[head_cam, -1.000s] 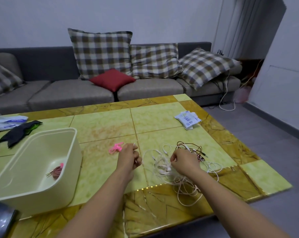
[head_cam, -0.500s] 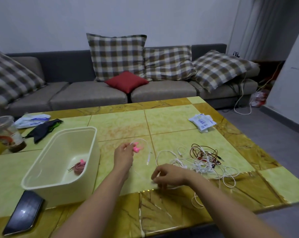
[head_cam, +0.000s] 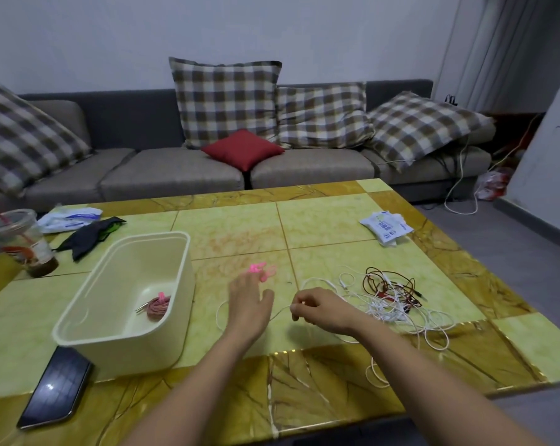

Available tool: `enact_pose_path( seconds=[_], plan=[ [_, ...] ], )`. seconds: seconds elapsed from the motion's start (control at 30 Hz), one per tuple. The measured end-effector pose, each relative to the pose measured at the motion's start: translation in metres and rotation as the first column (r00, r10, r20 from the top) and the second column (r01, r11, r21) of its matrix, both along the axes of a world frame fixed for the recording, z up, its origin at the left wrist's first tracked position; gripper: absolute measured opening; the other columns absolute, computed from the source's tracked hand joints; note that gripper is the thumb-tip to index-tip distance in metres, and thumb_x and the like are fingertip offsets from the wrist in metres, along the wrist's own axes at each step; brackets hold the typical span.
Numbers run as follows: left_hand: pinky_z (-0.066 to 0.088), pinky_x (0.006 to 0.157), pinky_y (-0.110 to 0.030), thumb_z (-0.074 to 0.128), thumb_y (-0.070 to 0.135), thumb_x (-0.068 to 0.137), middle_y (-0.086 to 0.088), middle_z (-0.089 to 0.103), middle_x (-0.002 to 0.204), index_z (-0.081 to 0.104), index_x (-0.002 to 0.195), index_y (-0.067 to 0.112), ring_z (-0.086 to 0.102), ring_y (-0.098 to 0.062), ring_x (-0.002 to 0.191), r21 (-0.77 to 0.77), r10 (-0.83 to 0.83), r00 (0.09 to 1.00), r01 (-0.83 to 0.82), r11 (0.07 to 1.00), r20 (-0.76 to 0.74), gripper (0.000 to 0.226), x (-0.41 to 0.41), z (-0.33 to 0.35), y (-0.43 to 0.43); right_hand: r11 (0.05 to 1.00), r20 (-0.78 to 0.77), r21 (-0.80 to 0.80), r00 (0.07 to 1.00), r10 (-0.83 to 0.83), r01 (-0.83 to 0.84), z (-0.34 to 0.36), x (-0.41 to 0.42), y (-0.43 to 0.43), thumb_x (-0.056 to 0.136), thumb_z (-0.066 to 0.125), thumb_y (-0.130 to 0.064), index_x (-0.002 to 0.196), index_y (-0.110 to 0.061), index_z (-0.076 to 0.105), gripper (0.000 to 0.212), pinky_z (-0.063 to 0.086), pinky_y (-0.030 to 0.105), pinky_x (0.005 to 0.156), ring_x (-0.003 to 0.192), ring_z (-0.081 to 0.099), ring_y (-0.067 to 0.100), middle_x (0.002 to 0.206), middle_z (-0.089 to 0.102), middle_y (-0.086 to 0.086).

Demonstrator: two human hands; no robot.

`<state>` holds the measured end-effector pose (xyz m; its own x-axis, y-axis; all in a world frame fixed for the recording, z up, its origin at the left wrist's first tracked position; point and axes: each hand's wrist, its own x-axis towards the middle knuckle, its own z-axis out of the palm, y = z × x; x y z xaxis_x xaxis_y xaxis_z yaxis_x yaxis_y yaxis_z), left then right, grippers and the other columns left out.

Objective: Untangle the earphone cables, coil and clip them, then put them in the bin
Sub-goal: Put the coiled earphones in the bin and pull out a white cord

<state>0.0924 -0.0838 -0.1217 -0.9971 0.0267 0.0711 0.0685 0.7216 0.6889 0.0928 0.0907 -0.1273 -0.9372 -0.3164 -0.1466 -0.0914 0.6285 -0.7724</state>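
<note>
A tangle of white earphone cables [head_cam: 397,309] lies on the table right of centre, with a dark red cable [head_cam: 388,282] knotted on top of it. My right hand [head_cam: 320,309] pinches a white strand at the tangle's left edge. My left hand [head_cam: 248,299] reaches forward with relaxed fingers, its fingertips at the pink clips [head_cam: 261,270] on the table. The cream bin [head_cam: 175,320] stands to the left and holds a coiled reddish cable [head_cam: 158,305] with a pink clip.
A black phone [head_cam: 56,387] lies by the bin's near corner. A plastic drink cup [head_cam: 23,241], a dark cloth [head_cam: 88,235] and a white packet [head_cam: 71,218] sit at the back left. Another white packet [head_cam: 386,226] lies back right. A sofa stands behind.
My left hand has opened and moved forward to the pink clips. My right hand moved left from the tangle, drawing a white strand with it. The camera view has swung left.
</note>
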Motion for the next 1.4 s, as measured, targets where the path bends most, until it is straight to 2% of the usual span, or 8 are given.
enact_pose_path(
  seconds=[0.13, 0.33, 0.47, 0.63, 0.8, 1.03, 1.2, 1.4],
  plan=[
    [0.050, 0.084, -0.037, 0.042, 0.017, 0.101, 0.001, 0.065, 0.091, 0.066, 0.096, 0.016, 0.059, -0.014, 0.084, 0.167, -0.348, 0.918, 0.319, 0.933, 0.192, 0.025, 0.008, -0.007, 0.009, 0.999, -0.027, -0.037, 0.999, -0.038, 0.037, 0.002, 0.002, -0.001, 0.094, 0.057, -0.026, 0.074, -0.022, 0.066, 0.022, 0.040, 0.028, 0.065, 0.067, 0.049, 0.011, 0.071, 0.056, -0.005],
    [0.037, 0.074, -0.030, 0.039, 0.015, 0.101, -0.012, 0.066, 0.110, 0.067, 0.096, 0.011, 0.059, -0.029, 0.101, 0.048, 0.255, 0.959, -0.263, 0.964, 0.126, 0.029, -0.006, -0.016, -0.024, 0.979, -0.023, 0.163, 0.992, -0.121, 0.123, 0.005, 0.006, 0.026, 0.092, 0.057, -0.020, 0.080, -0.011, 0.070, 0.019, 0.048, 0.034, 0.069, 0.070, 0.055, 0.015, 0.078, 0.065, 0.001],
    [0.041, 0.090, -0.034, 0.038, 0.017, 0.100, -0.016, 0.058, 0.129, 0.060, 0.121, 0.007, 0.050, -0.034, 0.117, -0.270, 0.288, 0.945, -0.240, 0.932, 0.155, 0.032, -0.007, -0.010, -0.031, 0.977, -0.094, 0.103, 0.980, -0.176, 0.186, 0.003, 0.009, 0.028, 0.092, 0.058, -0.022, 0.075, -0.022, 0.069, 0.019, 0.041, 0.028, 0.063, 0.062, 0.053, 0.013, 0.064, 0.059, -0.006],
    [0.024, 0.115, -0.034, 0.047, 0.010, 0.092, -0.004, 0.036, 0.147, 0.041, 0.141, 0.015, 0.028, -0.020, 0.138, -0.172, -0.112, 0.974, 0.078, 0.982, -0.198, 0.050, 0.012, 0.002, 0.002, 0.981, -0.175, 0.140, 0.979, -0.109, 0.134, 0.007, 0.009, 0.011, 0.093, 0.061, -0.026, 0.085, -0.021, 0.076, 0.018, 0.033, 0.019, 0.055, 0.054, 0.044, -0.001, 0.058, 0.052, -0.014],
    [0.044, 0.087, -0.033, 0.037, 0.017, 0.101, -0.012, 0.059, 0.125, 0.047, 0.131, 0.009, 0.056, -0.027, 0.110, -0.035, -0.340, 0.927, 0.349, 0.936, 0.162, 0.033, 0.015, -0.007, 0.041, 0.985, -0.175, 0.160, 0.984, -0.039, 0.068, 0.008, 0.010, 0.009, 0.095, 0.057, -0.021, 0.070, -0.027, 0.064, 0.027, 0.039, 0.027, 0.062, 0.062, 0.051, 0.010, 0.065, 0.059, -0.004],
    [0.048, 0.080, -0.037, 0.040, 0.020, 0.097, -0.008, 0.070, 0.101, 0.069, 0.097, 0.008, 0.062, -0.028, 0.096, -0.201, -0.140, 0.988, 0.151, 0.968, 0.068, 0.031, 0.003, -0.019, 0.045, 0.785, 0.043, 0.617, 0.995, -0.095, 0.048, -0.004, 0.015, 0.039, 0.096, 0.048, -0.020, 0.101, -0.015, 0.054, 0.009, 0.039, 0.030, 0.074, 0.089, 0.053, 0.023, 0.099, 0.057, 0.005],
    [0.039, 0.068, -0.033, 0.036, 0.020, 0.099, -0.006, 0.067, 0.101, 0.065, 0.103, 0.010, 0.056, -0.025, 0.085, 0.041, 0.241, 0.968, -0.238, 0.970, -0.068, 0.031, -0.006, -0.002, 0.039, 0.460, -0.399, 0.754, 0.884, -0.244, 0.468, -0.001, 0.008, 0.079, 0.091, 0.050, -0.013, 0.119, -0.018, 0.061, 0.031, 0.034, 0.037, 0.104, 0.122, 0.049, 0.026, 0.124, 0.058, 0.006],
    [0.036, 0.057, -0.032, 0.035, 0.014, 0.098, -0.001, 0.067, 0.088, 0.060, 0.098, 0.023, 0.059, -0.029, 0.073, 0.113, 0.332, 0.941, -0.325, 0.939, -0.060, 0.027, -0.003, -0.007, 0.026, 0.635, -0.369, 0.622, 0.887, -0.279, 0.458, -0.015, 0.009, 0.090, 0.091, 0.054, -0.023, 0.118, -0.029, 0.062, 0.029, 0.010, 0.044, 0.114, 0.136, 0.030, 0.020, 0.133, 0.048, -0.002]
  ],
)
